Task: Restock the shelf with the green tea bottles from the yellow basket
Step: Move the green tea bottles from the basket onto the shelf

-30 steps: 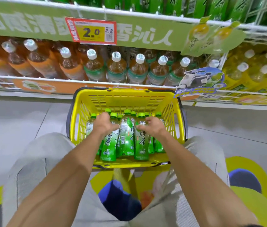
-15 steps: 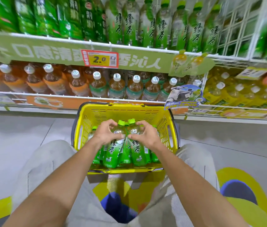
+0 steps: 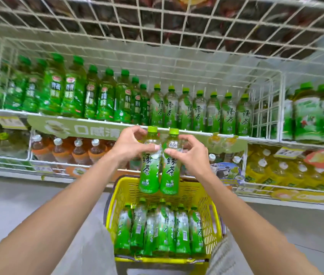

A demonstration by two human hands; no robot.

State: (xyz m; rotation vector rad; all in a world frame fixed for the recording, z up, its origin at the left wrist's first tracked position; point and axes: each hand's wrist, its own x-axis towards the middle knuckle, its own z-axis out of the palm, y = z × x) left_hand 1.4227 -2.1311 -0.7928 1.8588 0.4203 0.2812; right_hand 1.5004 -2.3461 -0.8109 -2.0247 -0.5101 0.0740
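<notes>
Two green tea bottles are held upright side by side in the middle of the frame, just above the yellow basket (image 3: 214, 215) and in front of the shelf (image 3: 234, 135) edge. Each is clear plastic with a light green cap, pale tea showing at the shoulder, and a green-and-white label with large green characters.

The left hand (image 3: 129, 144) grips the left bottle (image 3: 150, 169) at its shoulder, fingers (image 3: 137, 132) curled round the neck and thumb pressed on the front. The right hand (image 3: 189, 153) grips the right bottle (image 3: 170, 173) the same way. The two bottles touch or nearly touch.

In the basket at lower centre stand more of the same bottles (image 3: 161, 231), at least six, packed close; blur hides the exact count. On the shelf above, seven matching bottles (image 3: 199, 110) form the front row. To their left stand darker green bottles (image 3: 89, 96), too blurred to count. A white wire grid (image 3: 157, 26) spans the top of the frame, and a wire divider closes the row on the right.

Below are brown drinks with white caps (image 3: 77, 149) at centre left and yellow drinks (image 3: 288, 169) at lower right.
</notes>
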